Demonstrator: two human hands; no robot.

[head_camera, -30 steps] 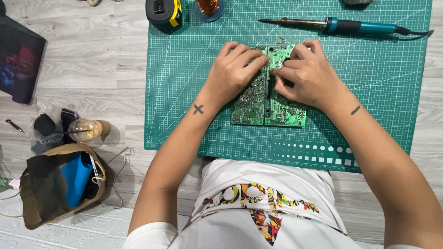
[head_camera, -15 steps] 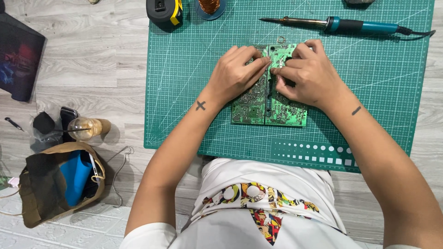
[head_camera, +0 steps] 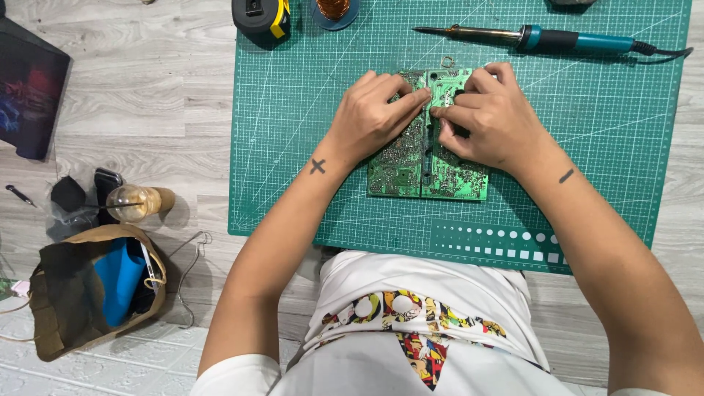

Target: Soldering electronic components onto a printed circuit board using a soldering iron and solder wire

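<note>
Head view: both hands [head_camera: 440, 117] keep pinching the green circuit board [head_camera: 429, 158], unmoved.

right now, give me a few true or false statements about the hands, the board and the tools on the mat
1. Both hands rest on the green circuit board. True: left hand, right hand.
2. The soldering iron is held in the right hand. False: it lies on the cutting mat beyond the board.
3. The board lies on the bare floor. False: it lies on the mat.
4. A brown bag sits off the mat, on the person's left. True.
</note>
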